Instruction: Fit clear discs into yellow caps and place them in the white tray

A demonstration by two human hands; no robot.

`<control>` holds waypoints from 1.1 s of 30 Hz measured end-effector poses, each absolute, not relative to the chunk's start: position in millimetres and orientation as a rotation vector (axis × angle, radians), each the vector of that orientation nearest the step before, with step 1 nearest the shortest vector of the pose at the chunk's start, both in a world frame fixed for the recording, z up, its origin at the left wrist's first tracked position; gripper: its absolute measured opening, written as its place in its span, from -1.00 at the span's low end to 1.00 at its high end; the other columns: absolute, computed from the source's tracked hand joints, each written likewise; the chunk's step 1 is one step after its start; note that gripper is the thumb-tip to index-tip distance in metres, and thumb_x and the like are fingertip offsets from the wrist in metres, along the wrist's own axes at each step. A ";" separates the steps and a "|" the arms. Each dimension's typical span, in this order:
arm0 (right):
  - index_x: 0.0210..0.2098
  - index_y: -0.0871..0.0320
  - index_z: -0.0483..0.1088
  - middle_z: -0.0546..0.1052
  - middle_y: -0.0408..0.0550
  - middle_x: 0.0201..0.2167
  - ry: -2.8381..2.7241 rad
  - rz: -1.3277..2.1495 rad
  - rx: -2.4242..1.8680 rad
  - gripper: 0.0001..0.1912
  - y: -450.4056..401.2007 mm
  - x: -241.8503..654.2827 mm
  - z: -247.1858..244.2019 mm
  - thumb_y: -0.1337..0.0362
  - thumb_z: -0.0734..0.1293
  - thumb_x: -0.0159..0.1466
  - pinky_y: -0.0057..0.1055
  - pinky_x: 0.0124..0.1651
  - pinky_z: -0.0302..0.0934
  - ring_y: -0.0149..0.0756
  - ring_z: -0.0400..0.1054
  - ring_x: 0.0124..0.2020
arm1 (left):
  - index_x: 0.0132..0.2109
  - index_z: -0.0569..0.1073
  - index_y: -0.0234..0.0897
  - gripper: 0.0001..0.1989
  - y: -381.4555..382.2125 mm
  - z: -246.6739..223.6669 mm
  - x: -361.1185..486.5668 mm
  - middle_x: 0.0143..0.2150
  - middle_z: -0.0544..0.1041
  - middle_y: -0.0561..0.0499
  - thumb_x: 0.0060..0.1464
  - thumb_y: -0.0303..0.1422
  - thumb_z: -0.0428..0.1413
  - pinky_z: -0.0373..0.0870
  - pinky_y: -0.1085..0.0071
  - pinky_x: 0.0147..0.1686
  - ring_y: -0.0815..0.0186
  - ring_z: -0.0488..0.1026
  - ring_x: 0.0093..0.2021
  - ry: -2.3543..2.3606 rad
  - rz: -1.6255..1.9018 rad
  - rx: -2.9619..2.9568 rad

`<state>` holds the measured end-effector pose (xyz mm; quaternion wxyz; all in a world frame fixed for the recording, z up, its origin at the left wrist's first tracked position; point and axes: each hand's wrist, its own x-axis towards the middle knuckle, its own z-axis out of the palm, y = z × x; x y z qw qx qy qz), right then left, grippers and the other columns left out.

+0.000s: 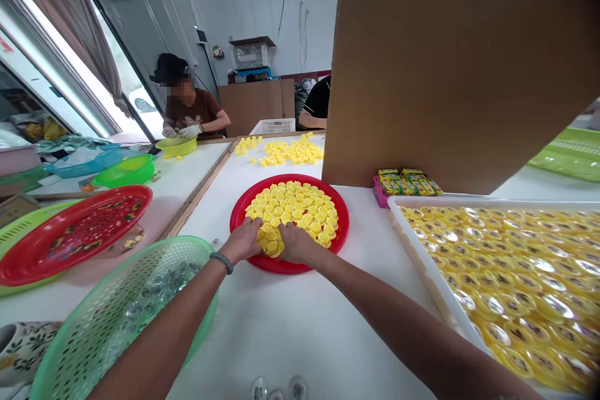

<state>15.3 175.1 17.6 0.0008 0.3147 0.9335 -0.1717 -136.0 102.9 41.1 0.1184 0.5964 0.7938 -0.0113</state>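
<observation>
A round red tray lies on the white table, covered with many small yellow cup-like pieces. Over the tray's near left part, my left hand touches the yellow pieces, its fingers bent down among them; a dark beaded bracelet circles that wrist. My right hand is a little to the right, fingers curled down onto the same pieces. A few yellow pieces lie between the two hands. The fingertips of both hands are partly hidden, so what they grip cannot be made out.
A green basket of clear items stands at the left, a red platter behind it. At the right, a white tray holds yellow-based domes. A cardboard sheet stands behind. More yellow pieces lie beyond; two people sit farther back.
</observation>
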 end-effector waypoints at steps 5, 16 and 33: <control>0.01 0.24 0.21 0.38 0.20 -0.11 2.914 -0.516 1.060 -0.43 168.0 10.8 18.2 0.18 0.39 0.07 -0.29 -0.24 0.24 -0.03 0.37 -0.16 | 0.01 0.29 -0.32 -0.23 114.7 39.7 -143.0 -0.02 0.35 -0.24 -0.43 -0.18 0.29 0.37 0.25 -0.20 0.00 0.44 -0.13 2.302 -0.140 1.699; 0.00 0.22 0.23 0.39 0.19 -0.11 2.857 -0.608 1.131 -0.36 169.6 15.9 17.3 0.05 0.42 0.01 -0.31 -0.24 0.24 -0.04 0.36 -0.16 | -0.01 0.24 -0.22 -0.27 127.7 41.7 -138.3 -0.09 0.46 -0.15 -0.42 -0.26 0.30 0.35 0.34 -0.33 0.05 0.44 -0.13 2.144 -0.196 1.711; 0.01 0.10 0.37 0.39 0.08 -0.13 2.931 -0.709 1.074 -0.40 174.1 15.4 15.9 0.11 0.46 -0.02 -0.38 -0.17 0.24 -0.13 0.36 -0.15 | -0.02 0.21 -0.14 -0.25 130.4 35.8 -148.3 -0.17 0.47 0.01 -0.45 -0.25 0.30 0.32 0.40 -0.32 0.12 0.43 -0.17 2.003 -0.048 1.692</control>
